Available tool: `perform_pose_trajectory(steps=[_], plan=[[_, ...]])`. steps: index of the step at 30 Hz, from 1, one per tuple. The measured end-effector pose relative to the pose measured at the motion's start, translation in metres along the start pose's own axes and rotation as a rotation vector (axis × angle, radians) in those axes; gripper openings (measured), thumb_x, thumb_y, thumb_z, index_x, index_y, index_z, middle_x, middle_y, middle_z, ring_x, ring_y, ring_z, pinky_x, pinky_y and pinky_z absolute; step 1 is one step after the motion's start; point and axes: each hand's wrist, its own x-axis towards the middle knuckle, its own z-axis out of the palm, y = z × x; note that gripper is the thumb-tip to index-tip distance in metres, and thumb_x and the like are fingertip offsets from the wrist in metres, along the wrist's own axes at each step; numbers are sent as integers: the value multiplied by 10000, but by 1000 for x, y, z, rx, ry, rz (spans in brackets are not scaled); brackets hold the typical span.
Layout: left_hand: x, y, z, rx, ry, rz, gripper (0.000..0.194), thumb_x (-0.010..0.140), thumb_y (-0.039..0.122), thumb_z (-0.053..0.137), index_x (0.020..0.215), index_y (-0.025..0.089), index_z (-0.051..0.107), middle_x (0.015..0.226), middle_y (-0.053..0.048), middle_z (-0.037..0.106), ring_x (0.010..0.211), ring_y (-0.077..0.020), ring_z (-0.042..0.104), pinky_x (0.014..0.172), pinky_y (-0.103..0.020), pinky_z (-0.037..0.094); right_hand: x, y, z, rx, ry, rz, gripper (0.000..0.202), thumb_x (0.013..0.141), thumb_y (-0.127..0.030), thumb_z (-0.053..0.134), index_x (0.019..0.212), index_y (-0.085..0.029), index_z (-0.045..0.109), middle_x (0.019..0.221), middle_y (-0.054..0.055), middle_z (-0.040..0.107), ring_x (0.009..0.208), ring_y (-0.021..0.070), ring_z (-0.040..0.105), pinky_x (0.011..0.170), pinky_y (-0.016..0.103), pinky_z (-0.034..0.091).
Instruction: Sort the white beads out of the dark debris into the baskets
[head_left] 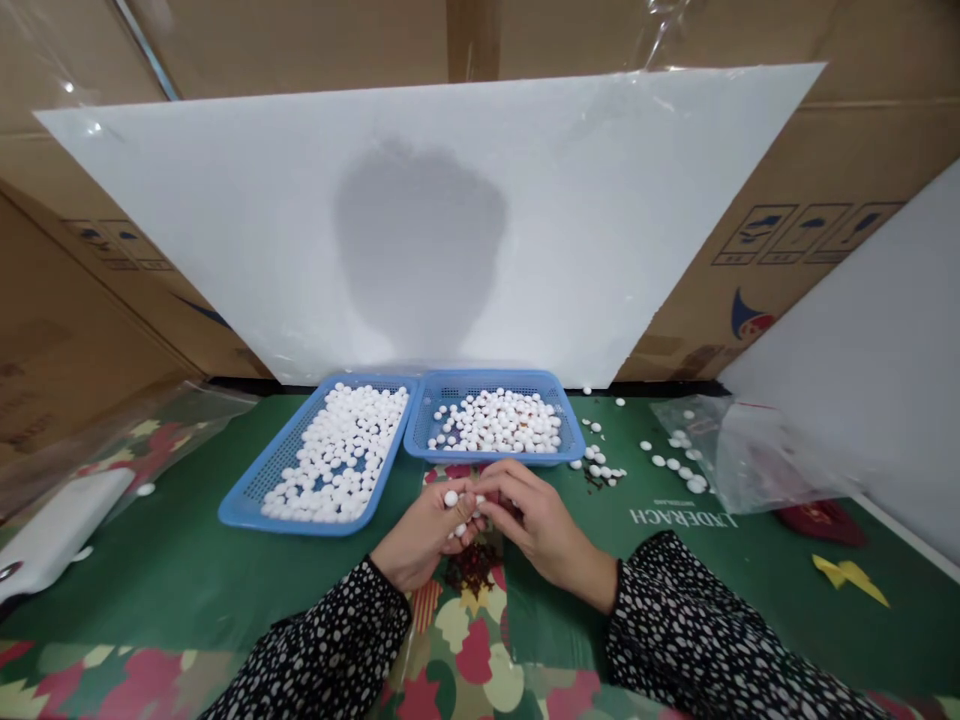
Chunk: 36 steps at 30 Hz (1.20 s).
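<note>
I find my left hand [417,532] cupped around several white balls [451,498]; my right hand [546,522] bends its fingers nearly closed over them, grip unclear. Both left tray [300,524] and right tray [491,459] hold balls; loose balls [696,485] lie outside, right.

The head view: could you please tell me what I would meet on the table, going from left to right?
White handle-like item → left blue tray → right blue tray → small cluster of loose white balls → white lettering → yellow scrap.
</note>
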Motion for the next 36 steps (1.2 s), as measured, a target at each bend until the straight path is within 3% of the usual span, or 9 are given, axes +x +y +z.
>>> perform_pose_trajectory(steps=[5,7,10,13,19,24,27,32,36], plan=[[3,3,0,-101,19,-50,343,801,462,664,853,132,587,729,-28,574,510,-43,387,407,-180,142,13,11,-22,-188,151,105,89,926,-225,526,1001,-212,572,679,-23,543,571,142,506,557,256,432],[4,4,-2,-130,39,-67,285,785,379,700,892,135,600,764,-37,601,527,-43,408,414,-171,173,28,22,-39,-309,197,116,129,906,-207,538,1030,-200,573,708,-5,563,607,159,529,600,280,447],[4,4,-5,-148,40,-71,263,757,291,728,929,137,603,780,-38,613,551,-45,435,421,-160,189,47,35,-59,-380,93,7,208,919,-159,483,1096,-206,583,1059,88,619,947,228,589,829,373,473],[3,5,-7,-128,43,-33,272,770,316,719,933,143,586,791,-47,626,550,-48,444,409,-159,167,44,36,-63,-417,75,-81,198,947,-190,469,1061,-218,629,1141,108,615,1136,273,516,964,465,401],[1,7,-5,-101,31,-7,287,768,362,716,894,168,545,823,-68,670,534,-57,452,392,-164,144,-1,24,-43,-272,-408,-64,174,945,-237,519,969,-243,691,876,40,640,806,186,609,723,307,490],[2,8,-4,-78,44,4,276,765,358,722,862,159,556,789,-45,650,523,-44,438,387,-155,163,-11,30,-34,-312,-483,-9,133,913,-193,563,880,-208,691,867,40,618,774,177,603,690,288,486],[1,9,-4,-66,46,17,285,759,347,733,902,148,589,779,-38,636,525,-38,430,397,-153,188,-7,26,-35,-273,-432,17,138,914,-189,557,855,-198,682,840,38,636,754,173,600,681,294,482],[1,9,-2,-71,29,12,289,758,368,735,889,154,592,809,-48,648,524,-42,422,399,-159,176,-3,15,-29,128,-94,253,105,894,-279,602,868,-204,670,828,26,696,762,171,640,716,319,512],[1,7,-1,-74,9,29,267,778,374,718,851,159,577,730,-12,608,502,-37,392,399,-162,161,-1,11,-20,359,-13,356,116,862,-310,639,875,-196,655,827,26,699,771,170,656,721,326,526]])
